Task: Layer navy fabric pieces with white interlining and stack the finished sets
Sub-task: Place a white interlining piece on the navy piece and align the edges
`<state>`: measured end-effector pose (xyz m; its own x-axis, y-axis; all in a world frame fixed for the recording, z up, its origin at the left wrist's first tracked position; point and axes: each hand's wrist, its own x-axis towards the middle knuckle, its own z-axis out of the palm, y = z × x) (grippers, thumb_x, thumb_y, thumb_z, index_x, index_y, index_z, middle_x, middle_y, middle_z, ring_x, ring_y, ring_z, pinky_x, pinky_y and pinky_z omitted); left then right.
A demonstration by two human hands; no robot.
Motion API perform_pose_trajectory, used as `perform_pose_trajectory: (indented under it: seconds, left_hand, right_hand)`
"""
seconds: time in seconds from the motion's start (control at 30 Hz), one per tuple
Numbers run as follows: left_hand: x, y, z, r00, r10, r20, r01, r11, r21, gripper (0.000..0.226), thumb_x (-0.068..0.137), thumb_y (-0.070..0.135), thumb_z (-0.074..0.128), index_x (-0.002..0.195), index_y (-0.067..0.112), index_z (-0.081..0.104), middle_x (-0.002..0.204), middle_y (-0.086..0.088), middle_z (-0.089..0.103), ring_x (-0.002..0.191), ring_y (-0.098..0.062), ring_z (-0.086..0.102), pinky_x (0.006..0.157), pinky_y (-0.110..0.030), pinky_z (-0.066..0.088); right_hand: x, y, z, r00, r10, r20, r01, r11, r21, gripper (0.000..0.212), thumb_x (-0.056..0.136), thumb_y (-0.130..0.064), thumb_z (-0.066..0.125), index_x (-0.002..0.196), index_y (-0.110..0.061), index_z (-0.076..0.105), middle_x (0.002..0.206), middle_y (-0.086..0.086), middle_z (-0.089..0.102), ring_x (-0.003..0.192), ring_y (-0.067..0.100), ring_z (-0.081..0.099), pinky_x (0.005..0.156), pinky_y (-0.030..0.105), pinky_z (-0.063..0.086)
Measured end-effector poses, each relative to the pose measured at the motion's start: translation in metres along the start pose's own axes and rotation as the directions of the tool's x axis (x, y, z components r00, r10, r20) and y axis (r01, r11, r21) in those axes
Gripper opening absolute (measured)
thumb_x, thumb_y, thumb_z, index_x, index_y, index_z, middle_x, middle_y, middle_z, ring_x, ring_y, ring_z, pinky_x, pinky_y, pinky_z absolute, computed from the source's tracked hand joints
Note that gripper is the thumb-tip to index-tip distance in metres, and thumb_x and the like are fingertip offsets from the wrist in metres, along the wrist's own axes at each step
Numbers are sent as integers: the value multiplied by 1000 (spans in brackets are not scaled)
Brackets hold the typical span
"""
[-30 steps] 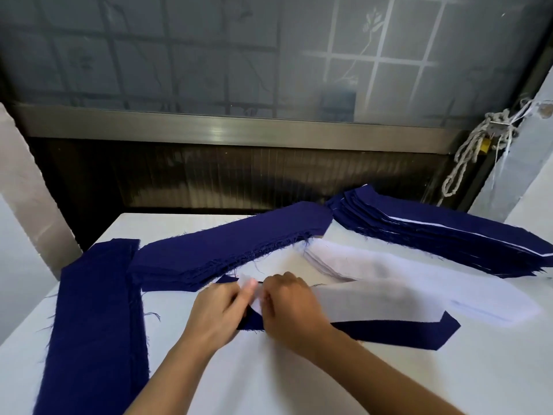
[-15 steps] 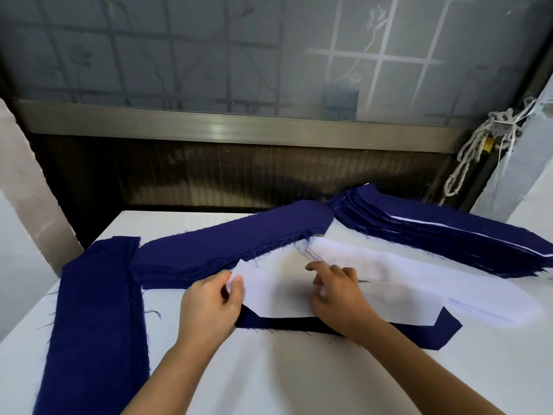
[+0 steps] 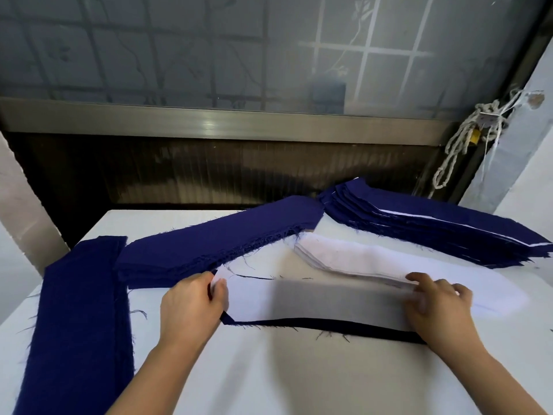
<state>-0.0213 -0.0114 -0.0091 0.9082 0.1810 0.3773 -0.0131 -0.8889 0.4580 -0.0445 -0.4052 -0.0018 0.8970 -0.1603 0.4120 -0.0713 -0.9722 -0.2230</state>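
Observation:
A white interlining piece (image 3: 314,301) lies flat on a navy fabric piece (image 3: 329,324), whose near edge shows as a dark strip. My left hand (image 3: 191,304) pinches the left end of the interlining between thumb and fingers. At the right end, my right hand (image 3: 440,307) presses down on it with spread fingers. A stack of white interlining (image 3: 344,259) sits just behind. Beyond it, a pile of loose navy pieces (image 3: 221,241) runs diagonally. The stack of layered sets (image 3: 434,229) lies at the back right, with white edges showing between the navy layers.
Another long navy pile (image 3: 77,310) lies along the left side of the white table (image 3: 269,369). A knotted rope (image 3: 466,139) hangs at the right by the wall. A frosted window and dark panel stand behind the table's far edge.
My right hand slid from beside my left hand out to the right end of the interlining, which spread flat over the navy piece. My left hand stayed at the left end.

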Motion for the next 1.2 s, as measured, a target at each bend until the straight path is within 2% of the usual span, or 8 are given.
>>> perform_pose_trajectory:
  seconds: [0.07, 0.23, 0.33, 0.43, 0.57, 0.8, 1.07, 1.2]
  left_hand:
    - [0, 0, 0, 1000, -12, -8, 12, 1000, -4, 41, 92, 29, 57, 58, 15, 40, 49, 2, 45, 48, -19, 46, 45, -29, 28]
    - [0, 1, -5, 991, -127, -32, 121, 983, -139, 42, 91, 29, 62, 55, 16, 44, 46, 2, 47, 49, -22, 49, 46, -31, 36]
    - [-1, 2, -6, 986, -163, -45, 152, 969, -195, 41, 89, 27, 66, 54, 17, 47, 46, 3, 49, 50, -21, 50, 47, -31, 39]
    - [-2, 2, -5, 988, -150, -43, 140, 975, -171, 40, 88, 26, 67, 53, 21, 48, 47, 8, 52, 47, -16, 48, 45, -27, 34]
    - [-2, 1, -4, 990, -139, -22, 137, 986, -92, 38, 89, 27, 64, 55, 19, 47, 46, 5, 50, 50, -18, 50, 47, -29, 37]
    - [0, 4, -4, 991, -133, -2, 133, 991, -9, 34, 91, 26, 59, 60, 18, 49, 49, 3, 53, 52, -21, 52, 49, -32, 40]
    - [-1, 4, -4, 991, -134, -12, 133, 991, -16, 29, 92, 23, 57, 64, 19, 52, 51, 4, 53, 52, -19, 51, 51, -33, 43]
    - [-2, 5, -5, 990, -133, -36, 132, 990, -45, 16, 90, 22, 62, 80, 21, 50, 57, 7, 56, 54, -15, 53, 49, -32, 42]
  right_hand:
    - [-3, 5, 0, 994, 96, -58, -94, 994, 48, 44, 69, 4, 67, 111, -9, 63, 74, 6, 62, 84, 34, 57, 96, 47, 27]
    - [-9, 3, -4, 950, 271, -155, -230, 944, 236, 35, 82, 0, 59, 115, -11, 56, 68, -2, 55, 72, 9, 21, 96, 49, 33]
    - [-11, 0, -6, 955, 258, -145, -224, 951, 215, 34, 82, 1, 59, 113, -11, 57, 66, -5, 54, 73, 14, 29, 96, 46, 32]
    - [-14, 1, -7, 965, 211, -157, -194, 974, 119, 34, 76, 6, 61, 108, -8, 61, 60, -6, 53, 68, 23, 40, 91, 45, 32]
    - [-13, -1, -3, 976, 179, -126, -183, 983, -19, 37, 64, 9, 65, 99, -3, 66, 59, 9, 59, 66, 37, 57, 80, 45, 37]
    - [-12, -2, -4, 972, 201, -117, -205, 979, -19, 38, 63, 8, 63, 100, -2, 65, 57, 13, 59, 61, 39, 56, 73, 45, 41]
    - [-11, -6, -7, 960, 257, -112, -255, 966, 34, 43, 64, 7, 59, 107, -1, 63, 76, 17, 67, 72, 40, 56, 70, 42, 41]
    - [-11, -1, -3, 956, 265, -122, -270, 963, -22, 45, 66, 4, 62, 110, -2, 61, 91, 17, 65, 85, 40, 57, 79, 45, 37]
